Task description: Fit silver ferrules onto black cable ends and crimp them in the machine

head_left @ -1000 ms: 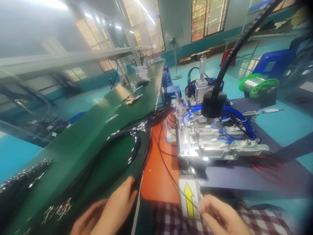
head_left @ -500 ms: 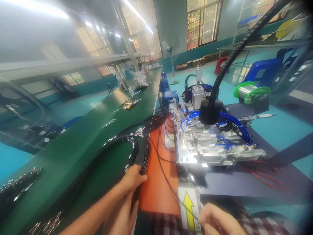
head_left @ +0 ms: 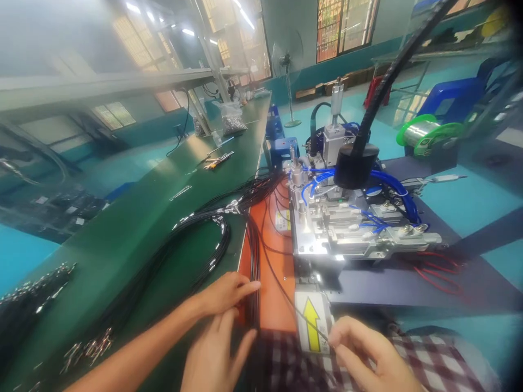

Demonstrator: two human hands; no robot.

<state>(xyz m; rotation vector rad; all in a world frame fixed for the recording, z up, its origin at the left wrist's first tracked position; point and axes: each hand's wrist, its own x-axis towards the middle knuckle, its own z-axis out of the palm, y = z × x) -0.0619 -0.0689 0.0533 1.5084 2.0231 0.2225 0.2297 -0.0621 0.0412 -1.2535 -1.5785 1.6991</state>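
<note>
My right hand (head_left: 370,354), closed in a pinch, holds a thin black cable (head_left: 300,316) above the machine's front corner. That cable runs up across the orange board (head_left: 275,294). Lower down the middle, my left hand (head_left: 214,354) has its thumb spread away from the fingers, whose tips are partly hidden. Another person's hand (head_left: 229,291) reaches in from the left, just above mine, with its thumb over a bundle of black cables (head_left: 254,256). This bundle hangs down along the bench edge. More black cables (head_left: 163,247) with metal ends curve over the green bench (head_left: 134,223).
A metal machine (head_left: 343,223) with blue tubes stands on the right, a black flexible arm (head_left: 379,98) above it. Wire on a green spool (head_left: 429,133) is behind. A yellow arrow label (head_left: 312,324) marks the machine's front. Further cables (head_left: 36,288) lie at left.
The other person's hand has shifted right, onto the hanging cables. My left hand's thumb now spreads wider and shows more. My right hand keeps its pinch on the cable; the view has tilted slightly.
</note>
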